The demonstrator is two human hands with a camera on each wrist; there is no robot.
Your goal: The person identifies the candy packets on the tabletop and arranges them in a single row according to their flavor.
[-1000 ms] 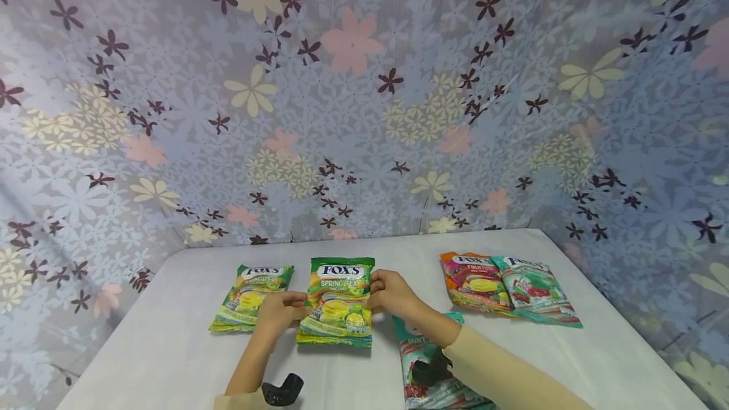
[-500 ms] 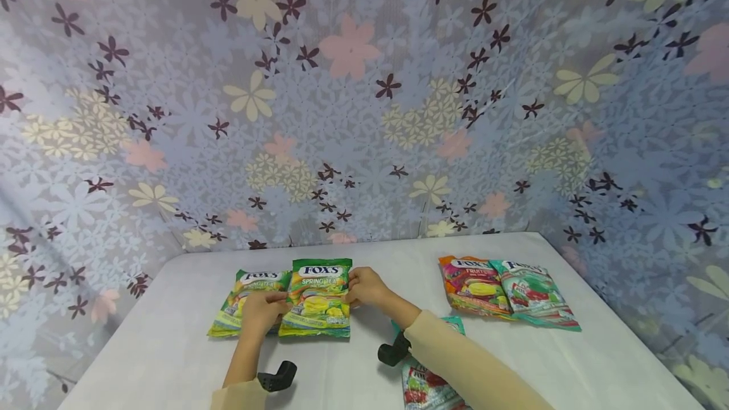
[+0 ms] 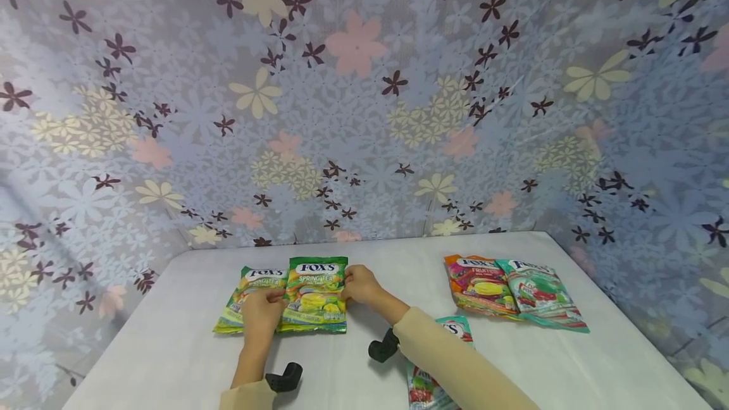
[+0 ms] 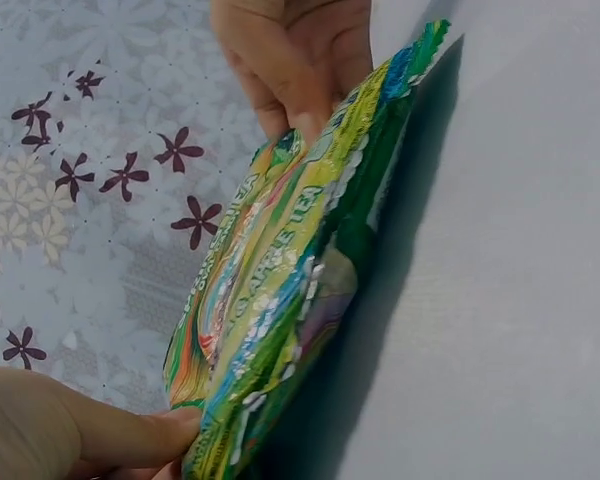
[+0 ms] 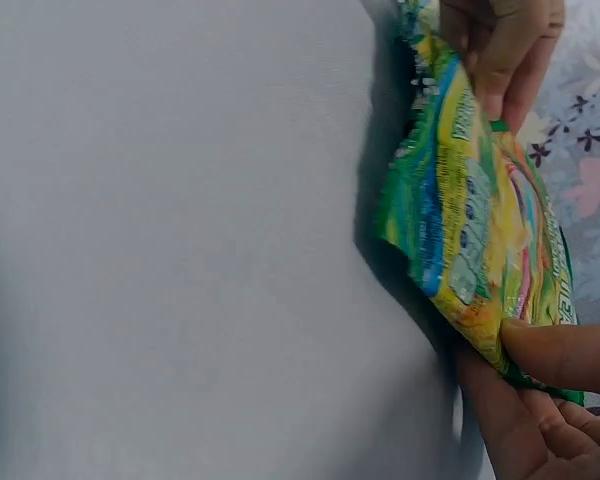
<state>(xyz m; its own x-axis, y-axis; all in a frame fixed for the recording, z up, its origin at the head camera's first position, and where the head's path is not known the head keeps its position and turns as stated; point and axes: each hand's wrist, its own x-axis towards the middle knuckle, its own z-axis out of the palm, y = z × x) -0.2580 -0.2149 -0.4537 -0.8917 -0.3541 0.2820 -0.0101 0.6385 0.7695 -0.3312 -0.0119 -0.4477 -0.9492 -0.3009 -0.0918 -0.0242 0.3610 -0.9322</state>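
Two hands hold one green Spring Tea candy bag (image 3: 314, 296), which lies face up on the white table (image 3: 171, 353), left of centre and toward the far edge. The left hand (image 3: 262, 310) grips the bag's left edge; the left wrist view shows the thumb on top of the packet's near edge, with the remaining fingers out of view. The right hand (image 3: 360, 283) pinches the right edge near the top corner, thumb above and fingers beneath, as the right wrist view shows. In both wrist views the bag's gripped edges are raised slightly off the table surface. The bag's left side overlaps a second green bag (image 3: 246, 296), which lies flat beneath it and projects to the left. Both forearms wear beige sleeves (image 3: 450, 359), and a black wrist mount (image 3: 383, 347) shows at the right wrist, with another at the left wrist (image 3: 285, 378). A teal mint bag (image 3: 435, 366) lies near the table's front edge, partly covered by the right forearm. Well apart to the right lie an orange fruit bag (image 3: 475, 285) and, overlapping its right side, a teal and red bag (image 3: 541, 293), both flat. A floral-patterned cloth (image 3: 364, 93) in grey, pink, cream and maroon forms the backdrop behind and on both sides of the table.
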